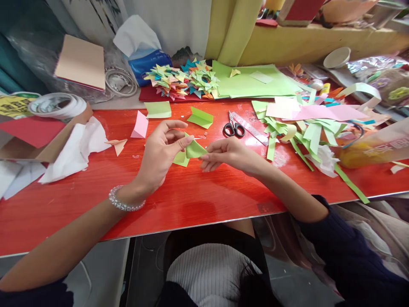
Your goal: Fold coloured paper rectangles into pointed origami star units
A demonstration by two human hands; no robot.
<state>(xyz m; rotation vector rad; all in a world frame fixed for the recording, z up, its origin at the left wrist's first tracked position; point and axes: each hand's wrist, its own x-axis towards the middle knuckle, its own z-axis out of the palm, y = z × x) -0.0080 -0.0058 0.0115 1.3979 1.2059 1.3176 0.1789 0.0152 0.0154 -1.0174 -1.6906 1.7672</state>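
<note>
Between my hands, just above the red table, is a small folded piece of green paper [195, 149] with slanting edges. My left hand [162, 149] pinches its upper left side with thumb and fingers. At its lower right corner, my right hand [223, 154] grips it with the fingertips. Partly hidden beneath it lies a light green paper piece [181, 159]. Creased paper pieces lie around: a bright green one [200, 118], a pale green one [158, 109] and a pink one [139, 125]. A folded peach piece [119, 145] rests left of my left hand.
Black-handled scissors [234, 128] lie beside a clear ruler [249, 128]. Paper strips [306, 136] are heaped on the right. Behind stand folded-paper clusters [172, 81], green sheets [255, 83] and a blue tissue pack [148, 66]. Tape rolls [59, 104] sit at left.
</note>
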